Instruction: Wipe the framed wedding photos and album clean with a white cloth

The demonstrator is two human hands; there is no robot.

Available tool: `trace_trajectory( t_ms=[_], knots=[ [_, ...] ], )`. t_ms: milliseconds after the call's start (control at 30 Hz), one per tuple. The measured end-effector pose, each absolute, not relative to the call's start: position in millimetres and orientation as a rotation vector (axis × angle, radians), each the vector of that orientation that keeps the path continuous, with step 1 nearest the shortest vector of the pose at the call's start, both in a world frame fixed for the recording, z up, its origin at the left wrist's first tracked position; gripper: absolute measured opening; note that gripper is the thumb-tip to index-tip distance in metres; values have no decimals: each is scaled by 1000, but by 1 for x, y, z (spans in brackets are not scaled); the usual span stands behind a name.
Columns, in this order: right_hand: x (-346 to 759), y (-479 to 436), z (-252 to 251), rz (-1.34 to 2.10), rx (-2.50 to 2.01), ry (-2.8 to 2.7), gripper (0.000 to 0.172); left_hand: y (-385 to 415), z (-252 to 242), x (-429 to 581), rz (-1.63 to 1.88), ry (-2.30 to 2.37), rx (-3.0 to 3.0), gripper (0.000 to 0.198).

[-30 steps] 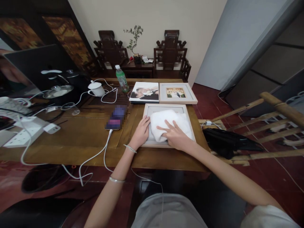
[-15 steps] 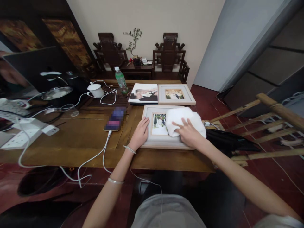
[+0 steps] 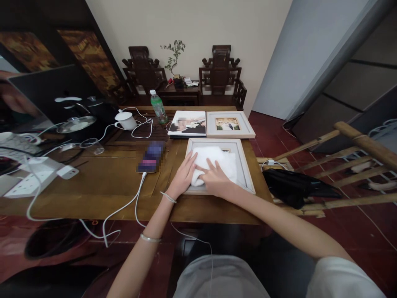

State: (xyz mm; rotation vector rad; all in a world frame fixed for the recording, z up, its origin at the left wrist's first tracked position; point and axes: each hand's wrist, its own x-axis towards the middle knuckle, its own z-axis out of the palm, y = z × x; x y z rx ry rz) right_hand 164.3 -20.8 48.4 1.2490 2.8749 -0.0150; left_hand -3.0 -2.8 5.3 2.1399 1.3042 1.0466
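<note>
A light wooden picture frame [image 3: 247, 167] lies flat near the table's front edge. My left hand [image 3: 183, 176] rests along its left rim, fingers stretched out flat. A folded white towel [image 3: 228, 163] covers most of the photo inside, leaving only a small strip of it showing. With fingers spread over the towel, my right hand [image 3: 217, 180] presses it against the left part of the frame, close to my left fingertips. Behind are a second framed photo [image 3: 228, 123] and, left of it, a photo album or print [image 3: 187, 123] showing a picture.
To the left, a phone [image 3: 151, 157] is plugged into a white cable. Farther left are a power strip [image 3: 32, 182], a lidded white cup [image 3: 125, 120], a pot [image 3: 77, 124] and a plastic bottle [image 3: 159, 107]. A bamboo chair [image 3: 366, 140] with a black bag [image 3: 288, 186] stands right.
My right hand has slid the towel left across the frame, from its right side to beside my left hand. My left hand has stayed on the left rim.
</note>
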Motion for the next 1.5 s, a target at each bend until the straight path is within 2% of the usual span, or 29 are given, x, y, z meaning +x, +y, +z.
trace_trajectory(
  t_ms=[200,367,533,667,767,900,1000,1133,1233,1333,1500],
  knots=[
    [189,27,53,239,1580,2737,45,2,-3,-5,1028,1315,2217,51],
    [227,32,58,348,1689,2674,46,1,-4,-5,1047,1338,2220,48],
    [259,7,66,182,1659,2693,53,3,-9,-5,1135,1475,2080,51],
    [273,-27,63,23,1571,2776,54,8,-9,-6,1214,1550,1737,57],
    [279,-54,56,-53,1479,2870,51,8,-2,-6,1207,1463,1328,55],
    [285,-83,52,-120,1380,2982,49,3,7,-10,1037,1304,910,36],
    [290,-96,52,-182,1399,3060,45,-2,7,-12,1009,1284,810,38],
    [300,-109,45,-284,1504,3216,37,-9,10,-15,1146,1335,834,46],
    [309,-123,34,-340,1585,3343,30,-12,23,-19,1189,1298,835,45],
    [316,-137,24,-394,1670,3417,26,-10,47,-26,1261,1290,823,35],
    [309,-146,22,-327,1574,3447,25,10,98,-32,1521,1300,938,22]
  ],
)
